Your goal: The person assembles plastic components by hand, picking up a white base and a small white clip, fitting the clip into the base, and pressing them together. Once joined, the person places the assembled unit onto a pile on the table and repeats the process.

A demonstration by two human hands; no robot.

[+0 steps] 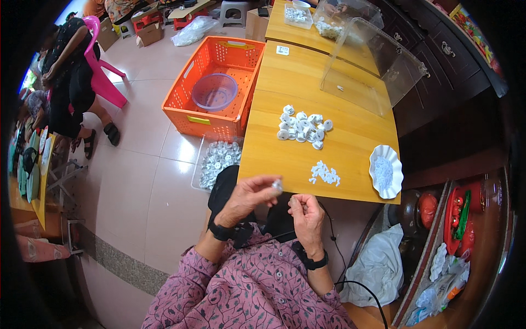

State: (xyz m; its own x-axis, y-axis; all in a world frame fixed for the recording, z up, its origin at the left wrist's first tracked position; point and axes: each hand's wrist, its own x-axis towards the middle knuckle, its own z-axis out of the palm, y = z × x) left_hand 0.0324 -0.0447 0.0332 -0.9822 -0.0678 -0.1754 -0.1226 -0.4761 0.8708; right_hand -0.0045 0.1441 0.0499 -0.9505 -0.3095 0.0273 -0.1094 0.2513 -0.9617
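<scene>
Raised just off the table's near edge, my left hand (249, 196) pinches a small round white plastic part (277, 185) between thumb and fingers. To its right, my right hand (307, 215) is closed with thumb and forefinger pressed together; anything between them is too small to make out. On the yellow wooden table (268, 164) lies a pile of round white plastic parts (301, 130). Nearer to my hands is a scatter of tiny pale pieces (324, 174). A white scalloped bowl (399, 174) with similar tiny pieces stands at the right edge.
A clear bin (196, 174) of similar white parts stands low at the left. Behind it is an orange crate (178, 109) holding a purple-tinted basin (215, 92). A clear plastic box (372, 68) rests on the table's far right. A person (74, 82) stands far left by a pink chair (104, 77).
</scene>
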